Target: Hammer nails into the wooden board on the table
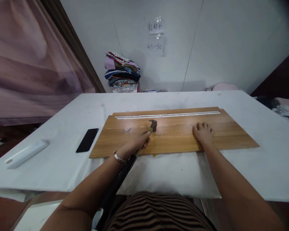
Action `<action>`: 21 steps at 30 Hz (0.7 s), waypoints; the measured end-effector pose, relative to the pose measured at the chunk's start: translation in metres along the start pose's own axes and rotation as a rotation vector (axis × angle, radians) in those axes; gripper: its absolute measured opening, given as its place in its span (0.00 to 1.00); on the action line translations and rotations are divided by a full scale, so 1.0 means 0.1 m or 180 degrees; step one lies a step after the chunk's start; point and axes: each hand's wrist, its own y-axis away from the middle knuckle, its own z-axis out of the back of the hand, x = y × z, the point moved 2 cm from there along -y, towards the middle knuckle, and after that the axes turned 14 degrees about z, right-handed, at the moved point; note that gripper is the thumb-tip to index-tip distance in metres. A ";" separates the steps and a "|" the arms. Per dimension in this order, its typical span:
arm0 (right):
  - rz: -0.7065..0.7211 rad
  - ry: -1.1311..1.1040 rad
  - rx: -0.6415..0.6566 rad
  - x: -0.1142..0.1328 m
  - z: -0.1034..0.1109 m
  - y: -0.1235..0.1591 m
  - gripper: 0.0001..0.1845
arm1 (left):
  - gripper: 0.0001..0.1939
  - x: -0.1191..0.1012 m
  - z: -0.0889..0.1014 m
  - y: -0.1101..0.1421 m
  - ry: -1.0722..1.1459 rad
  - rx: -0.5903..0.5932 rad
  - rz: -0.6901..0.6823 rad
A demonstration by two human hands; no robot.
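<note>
My left hand (139, 141) is wrapped round the handle of a claw hammer (153, 125), whose rusty dark head sits over the middle of a wood-grain board (178, 142). Below that hand a black length runs back along my forearm. Flat on the board's right part lies my right hand (203, 132), fingers spread, nothing in them. Several loose nails (126, 131) lie on the board left of the hammer. Between the hands runs a row of small dark dots (167, 133). Two white printed strips (168, 115) stretch along the far side of the board.
A black phone (87, 140) lies on the white-covered table (69, 112), left of the board. Further left is a long white piece with a hole (27, 154). Folded cloth (122, 72) is stacked behind the table by the wall. A pink curtain (26, 57) hangs at left.
</note>
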 end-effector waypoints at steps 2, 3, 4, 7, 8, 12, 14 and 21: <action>-0.0006 -0.0006 0.0005 0.01 0.01 0.00 0.29 | 0.14 -0.01 0.01 0.01 0.0003 0.0019 -0.0039; -0.0005 -0.0008 0.0004 0.01 0.02 0.01 0.29 | 0.14 -0.01 0.01 0.01 -0.0005 0.0023 -0.0048; -0.0003 -0.0008 0.0003 0.01 0.02 0.01 0.29 | 0.14 -0.01 0.00 0.00 -0.0017 0.0034 -0.0049; 0.0011 -0.0016 0.0005 0.01 0.03 0.01 0.28 | 0.14 0.02 -0.01 -0.02 -0.0060 0.0016 0.0038; 0.0004 -0.0022 0.0009 0.02 0.03 0.01 0.28 | 0.14 0.03 -0.02 -0.03 -0.0071 0.0004 0.0086; -0.0022 -0.0048 0.0026 0.02 0.05 0.02 0.29 | 0.13 0.06 -0.03 -0.08 -0.0052 -0.0026 0.0191; -0.0014 -0.0063 0.0035 0.03 0.05 0.02 0.29 | 0.12 0.05 -0.03 -0.07 -0.0033 -0.0036 0.0156; -0.0005 -0.0055 0.0020 0.01 0.04 0.02 0.29 | 0.12 -0.02 -0.02 -0.01 0.0051 -0.0030 0.0078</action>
